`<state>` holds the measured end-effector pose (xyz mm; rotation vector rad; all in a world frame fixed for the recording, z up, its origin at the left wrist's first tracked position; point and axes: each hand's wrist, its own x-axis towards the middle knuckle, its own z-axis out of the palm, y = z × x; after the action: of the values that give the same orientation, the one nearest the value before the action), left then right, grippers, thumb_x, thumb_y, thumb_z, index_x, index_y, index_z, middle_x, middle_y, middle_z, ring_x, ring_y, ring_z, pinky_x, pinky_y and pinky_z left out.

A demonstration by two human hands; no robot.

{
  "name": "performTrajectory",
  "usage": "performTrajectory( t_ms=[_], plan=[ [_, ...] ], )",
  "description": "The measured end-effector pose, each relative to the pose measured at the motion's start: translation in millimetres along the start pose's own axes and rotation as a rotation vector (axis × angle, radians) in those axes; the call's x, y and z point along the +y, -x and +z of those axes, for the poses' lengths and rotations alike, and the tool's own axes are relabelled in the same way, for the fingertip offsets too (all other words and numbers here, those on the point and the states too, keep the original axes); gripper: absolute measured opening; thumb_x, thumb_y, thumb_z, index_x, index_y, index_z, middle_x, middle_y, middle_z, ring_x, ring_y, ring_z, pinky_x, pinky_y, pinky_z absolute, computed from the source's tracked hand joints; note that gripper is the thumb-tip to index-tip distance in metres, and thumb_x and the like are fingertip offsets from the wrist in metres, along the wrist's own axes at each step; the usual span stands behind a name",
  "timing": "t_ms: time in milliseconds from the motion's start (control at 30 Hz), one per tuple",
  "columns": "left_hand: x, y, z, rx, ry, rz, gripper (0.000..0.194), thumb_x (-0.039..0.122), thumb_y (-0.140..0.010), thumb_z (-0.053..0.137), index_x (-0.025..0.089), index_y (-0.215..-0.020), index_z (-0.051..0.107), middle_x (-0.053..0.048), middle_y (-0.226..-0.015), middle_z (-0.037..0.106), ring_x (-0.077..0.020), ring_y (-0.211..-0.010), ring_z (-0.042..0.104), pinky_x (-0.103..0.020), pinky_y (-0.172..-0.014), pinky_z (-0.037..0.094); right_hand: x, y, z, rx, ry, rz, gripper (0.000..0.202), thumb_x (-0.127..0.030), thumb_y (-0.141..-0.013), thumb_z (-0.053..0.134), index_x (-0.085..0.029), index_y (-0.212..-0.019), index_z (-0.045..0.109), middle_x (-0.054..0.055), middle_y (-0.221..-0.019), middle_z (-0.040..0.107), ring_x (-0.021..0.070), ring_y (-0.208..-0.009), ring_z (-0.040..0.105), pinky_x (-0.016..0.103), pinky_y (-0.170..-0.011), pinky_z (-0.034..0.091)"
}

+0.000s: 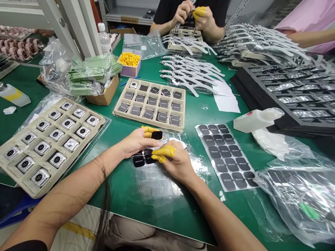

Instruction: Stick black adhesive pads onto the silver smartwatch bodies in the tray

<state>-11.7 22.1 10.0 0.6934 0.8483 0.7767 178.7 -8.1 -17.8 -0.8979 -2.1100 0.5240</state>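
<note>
My left hand (pixel 140 141), with yellow finger covers, grips a small dark watch face (pixel 157 135) between thumb and fingers. Close beside it, my right hand (pixel 174 158), also in yellow finger covers, has its fingers bent together over black labelled film squares (pixel 138 161); whether it pinches one is hidden. Clear film sheets (pixel 159 184) lie under both hands. Beyond them sits a beige tray (pixel 149 122) of dark square pieces and one silver watch case. A second tray (pixel 61 136) at the left holds silver watch cases. To the right lies a sheet of dark stickers (pixel 225 151).
A clear bottle (pixel 258 119) lies at the right near a black foam tray (pixel 248 82). White straps (pixel 191 71), a box of yellow finger covers (pixel 130 69) and bagged green straps (pixel 91 73) stand farther back. Across the table, a person's hands (pixel 193 15) work with tools.
</note>
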Motion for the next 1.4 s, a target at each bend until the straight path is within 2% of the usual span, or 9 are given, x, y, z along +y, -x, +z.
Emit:
performTrajectory(
  t_ms=[133,200,267,367,467,567,700,1000,1400],
  plan=[
    [-4,0,1.8,0.022,-0.055,0.080,0.048,0.022,-0.063,0.090,0.013,-0.102,0.063,-0.005,-0.098,0.070,-0.0151,-0.085,0.069,-0.032,-0.083,0.053,-9,1,-24,-0.055,-0.056,-0.070,0.016,-0.028,-0.090,0.065,-0.036,-0.085,0.078,0.003,-0.112,0.070,0.0263,-0.113,0.055,0.051,-0.097,0.043],
    [-8,0,3.8,0.066,-0.103,0.129,0.051,0.025,-0.062,0.091,0.014,-0.103,0.063,-0.007,-0.101,0.071,-0.0167,-0.089,0.070,-0.033,-0.085,0.054,-14,3,-43,-0.076,-0.205,-0.009,0.015,-0.040,-0.088,0.068,-0.036,-0.078,0.078,0.004,-0.117,0.068,0.0286,-0.119,0.053,0.054,-0.100,0.042],
    [-12,0,6.8,0.121,-0.184,0.177,0.058,0.023,-0.057,0.092,0.015,-0.106,0.062,-0.008,-0.102,0.073,-0.0177,-0.089,0.071,-0.034,-0.085,0.055,-17,5,-59,-0.050,-0.423,0.159,0.020,-0.048,-0.084,0.071,-0.033,-0.073,0.076,0.006,-0.101,0.071,0.0279,-0.108,0.060,0.052,-0.095,0.048],
    [-18,3,12.6,0.170,-0.424,0.251,0.059,0.022,-0.057,0.091,0.015,-0.109,0.064,-0.007,-0.093,0.075,-0.0196,-0.085,0.072,-0.033,-0.081,0.056,-16,5,-66,0.076,-0.651,0.531,0.017,-0.045,-0.074,0.082,-0.030,-0.075,0.075,0.003,-0.078,0.070,0.0221,-0.082,0.065,0.043,-0.077,0.055],
    [-22,8,17.7,0.165,-0.771,0.321,0.048,0.025,-0.064,0.086,0.018,-0.109,0.070,-0.003,-0.082,0.076,-0.0210,-0.082,0.072,-0.031,-0.077,0.054,-14,0,-54,0.231,-0.738,0.831,0.028,-0.042,-0.063,0.089,-0.026,-0.082,0.077,0.002,-0.082,0.072,0.0171,-0.075,0.065,0.036,-0.072,0.056],
    [-24,10,19.9,0.173,-0.934,0.371,0.043,0.026,-0.067,0.083,0.021,-0.109,0.073,-0.001,-0.082,0.077,-0.0201,-0.083,0.073,-0.030,-0.080,0.053,-13,-5,-38,0.279,-0.823,0.974,0.035,-0.041,-0.054,0.093,-0.022,-0.078,0.076,0.004,-0.085,0.073,0.0178,-0.079,0.067,0.036,-0.077,0.058],
    [-24,10,19.5,0.167,-0.954,0.395,0.046,0.023,-0.067,0.081,0.021,-0.112,0.072,0.000,-0.085,0.078,-0.0181,-0.082,0.073,-0.028,-0.081,0.053,-12,-6,-28,0.250,-0.870,1.031,0.038,-0.040,-0.051,0.094,-0.020,-0.077,0.076,0.004,-0.084,0.073,0.0188,-0.079,0.069,0.036,-0.074,0.061],
    [-23,9,18.5,0.163,-1.022,0.400,0.035,0.028,-0.067,0.082,0.022,-0.101,0.077,0.000,-0.079,0.077,-0.0191,-0.077,0.070,-0.031,-0.079,0.052,-7,-7,-29,0.240,-0.888,1.036,0.037,-0.039,-0.049,0.094,-0.020,-0.076,0.077,0.004,-0.083,0.074,0.0183,-0.076,0.069,0.031,-0.063,0.063],
    [-23,9,18.5,0.145,-0.995,0.376,0.042,0.026,-0.067,0.082,0.022,-0.109,0.075,0.000,-0.081,0.077,-0.0199,-0.079,0.071,-0.033,-0.083,0.053,-9,-9,-30,0.245,-0.890,1.067,0.041,-0.037,-0.045,0.095,-0.019,-0.076,0.077,0.004,-0.082,0.074,0.0179,-0.075,0.069,0.030,-0.063,0.062]
  ],
)
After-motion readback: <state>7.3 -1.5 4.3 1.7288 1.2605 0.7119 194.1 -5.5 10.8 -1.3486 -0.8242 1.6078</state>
